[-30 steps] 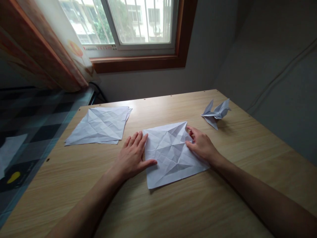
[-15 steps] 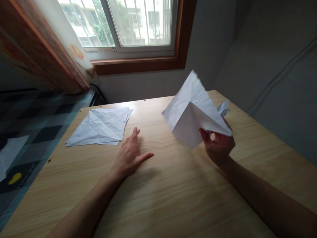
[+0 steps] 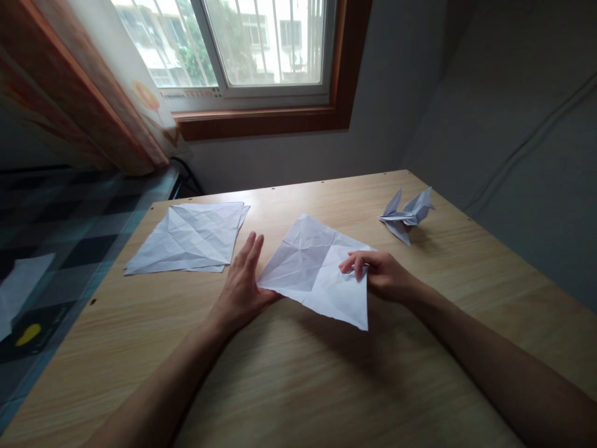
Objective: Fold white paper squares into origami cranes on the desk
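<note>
A creased white square sheet (image 3: 317,270) hovers just above the wooden table (image 3: 298,373), turned over and tilted, with one corner toward me. My right hand (image 3: 380,274) pinches its right corner between thumb and fingers. My left hand (image 3: 242,283) lies at the sheet's left corner, fingers stretched out and together, thumb under the paper's edge.
A small stack of creased white sheets (image 3: 191,236) lies at the table's far left. A folded paper bird (image 3: 407,213) stands at the far right. Behind are a window with a wooden sill (image 3: 261,118) and a curtain (image 3: 88,87). A checked cloth surface (image 3: 56,242) lies left of the table.
The sheet lay flat under both hands, then my right hand lifted it into the air and flipped it. Now it has come back down between my hands, turned over.
</note>
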Tool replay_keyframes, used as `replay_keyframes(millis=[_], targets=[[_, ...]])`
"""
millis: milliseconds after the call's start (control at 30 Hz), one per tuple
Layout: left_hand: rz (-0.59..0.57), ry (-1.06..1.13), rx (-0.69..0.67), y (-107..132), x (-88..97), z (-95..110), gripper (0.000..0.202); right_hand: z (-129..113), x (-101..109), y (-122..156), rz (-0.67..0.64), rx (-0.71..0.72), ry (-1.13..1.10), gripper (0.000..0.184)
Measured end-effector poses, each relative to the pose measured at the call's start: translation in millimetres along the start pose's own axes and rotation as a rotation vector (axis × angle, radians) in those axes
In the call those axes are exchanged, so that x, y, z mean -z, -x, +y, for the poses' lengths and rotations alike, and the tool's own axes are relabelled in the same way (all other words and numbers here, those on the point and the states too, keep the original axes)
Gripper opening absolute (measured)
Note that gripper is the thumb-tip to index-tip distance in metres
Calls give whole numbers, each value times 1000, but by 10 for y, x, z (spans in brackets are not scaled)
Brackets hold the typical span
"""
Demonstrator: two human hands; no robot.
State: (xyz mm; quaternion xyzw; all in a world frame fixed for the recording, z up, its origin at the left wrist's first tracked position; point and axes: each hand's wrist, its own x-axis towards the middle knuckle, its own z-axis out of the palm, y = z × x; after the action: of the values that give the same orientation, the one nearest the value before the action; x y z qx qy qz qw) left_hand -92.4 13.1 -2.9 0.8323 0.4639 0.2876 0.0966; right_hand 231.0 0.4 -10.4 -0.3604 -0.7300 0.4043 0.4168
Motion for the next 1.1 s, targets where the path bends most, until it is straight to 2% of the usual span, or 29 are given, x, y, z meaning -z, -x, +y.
replay_keyframes(millis=[100,200,333,400,500,567,633,733,833,900,1000,1100], targets=[[-68,-19,-170,1,46,2,90,-1,51,-8,-6,-84,-186,17],[-64,18,-281,-3,70,-14,79,-55,81,-23,8,-122,-323,23],[149,63,-329,-24,87,-27,65,-122,119,-39,44,-133,-393,31],[214,53,-356,-36,87,-15,61,-122,131,-39,30,-138,-395,35],[172,28,-440,-44,61,17,45,-73,125,-28,-33,-138,-300,29],[87,19,-509,-41,33,22,25,-25,116,-22,-100,-107,-168,22],[-11,28,-542,-34,14,3,19,15,117,-22,-158,-37,-22,16],[-140,67,-524,-24,21,-46,24,46,146,-30,-204,89,186,10],[-178,126,-515,-25,62,-44,39,48,185,-31,-236,134,329,17],[-140,142,-481,-30,88,-2,38,41,201,-27,-254,119,374,24],[-25,115,-372,-28,95,75,23,19,206,-24,-277,86,397,27],[60,85,-267,0,57,99,17,-5,188,-27,-293,78,324,42]])
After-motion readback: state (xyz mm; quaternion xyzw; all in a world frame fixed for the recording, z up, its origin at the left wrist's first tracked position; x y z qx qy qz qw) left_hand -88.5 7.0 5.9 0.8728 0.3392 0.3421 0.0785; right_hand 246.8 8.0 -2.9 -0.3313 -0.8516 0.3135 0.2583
